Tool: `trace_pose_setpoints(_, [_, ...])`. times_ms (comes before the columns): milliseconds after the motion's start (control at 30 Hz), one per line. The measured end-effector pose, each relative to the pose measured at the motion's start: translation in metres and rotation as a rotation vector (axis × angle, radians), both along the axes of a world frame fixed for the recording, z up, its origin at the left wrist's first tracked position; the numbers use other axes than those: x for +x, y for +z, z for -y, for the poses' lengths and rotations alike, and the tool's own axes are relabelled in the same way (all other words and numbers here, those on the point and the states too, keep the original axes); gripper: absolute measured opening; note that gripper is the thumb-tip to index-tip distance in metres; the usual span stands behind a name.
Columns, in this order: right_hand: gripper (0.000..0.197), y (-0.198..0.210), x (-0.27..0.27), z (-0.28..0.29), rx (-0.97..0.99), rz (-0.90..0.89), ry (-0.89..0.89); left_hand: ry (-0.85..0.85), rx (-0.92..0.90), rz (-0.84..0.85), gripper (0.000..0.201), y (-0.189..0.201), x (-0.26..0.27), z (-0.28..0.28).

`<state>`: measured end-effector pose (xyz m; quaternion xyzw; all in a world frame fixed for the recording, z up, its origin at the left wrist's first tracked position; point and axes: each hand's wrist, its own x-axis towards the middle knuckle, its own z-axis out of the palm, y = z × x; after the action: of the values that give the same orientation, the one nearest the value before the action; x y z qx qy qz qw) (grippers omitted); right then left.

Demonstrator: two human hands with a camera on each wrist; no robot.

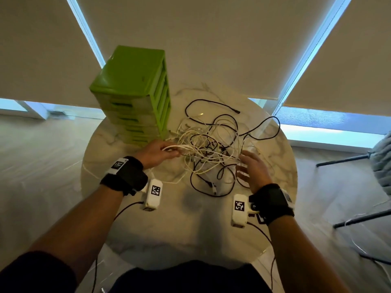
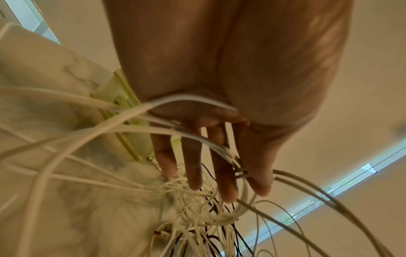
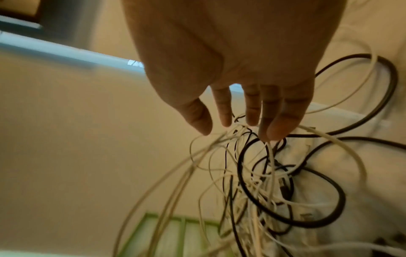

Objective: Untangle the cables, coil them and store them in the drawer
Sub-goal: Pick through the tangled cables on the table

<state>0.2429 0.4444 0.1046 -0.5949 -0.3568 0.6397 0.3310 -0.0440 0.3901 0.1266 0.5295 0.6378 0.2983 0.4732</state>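
Note:
A tangle of white and black cables lies in the middle of a round marble table. My left hand is at the tangle's left edge and pinches a few white cables between thumb and fingers. In the left wrist view these white cables cross the palm of the left hand. My right hand is at the tangle's right edge, fingers spread and straight, holding nothing. In the right wrist view the right hand's fingertips touch the tangle. A green drawer unit stands at the table's back left, its drawers closed.
Loose black cable loops reach toward the table's far right edge. A chair with dark legs stands on the floor at the right. Bare tabletop lies between my wrists and the near edge.

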Motion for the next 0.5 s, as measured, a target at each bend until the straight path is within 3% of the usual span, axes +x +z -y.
trace_pose_setpoints(100, [0.036,-0.006,-0.020,0.007,0.097,0.169,0.339,-0.086,-0.009,-0.032,0.026,0.004,-0.004,0.001])
trace_pose_setpoints(167, [0.025,-0.013,-0.028,0.012,0.058,0.322,0.620,-0.123,-0.035,-0.027,0.025,0.000,-0.011,0.005])
trace_pose_setpoints(200, [0.020,-0.014,-0.029,0.012,0.042,0.384,0.674,-0.170,-0.078,-0.036,0.026,-0.004,-0.016,0.008])
trace_pose_setpoints(333, [0.025,-0.003,-0.017,0.001,0.156,0.902,0.534,-0.452,-0.344,-0.225,0.050,-0.024,-0.029,0.024])
trace_pose_setpoints(400, [0.030,0.004,-0.023,0.003,0.255,1.086,0.435,-0.432,-0.333,-0.293,0.050,-0.033,-0.033,0.028])
trace_pose_setpoints(500, [0.029,0.006,-0.056,0.012,0.628,1.194,0.372,-0.339,-0.252,-0.345,0.041,-0.039,-0.042,0.027])
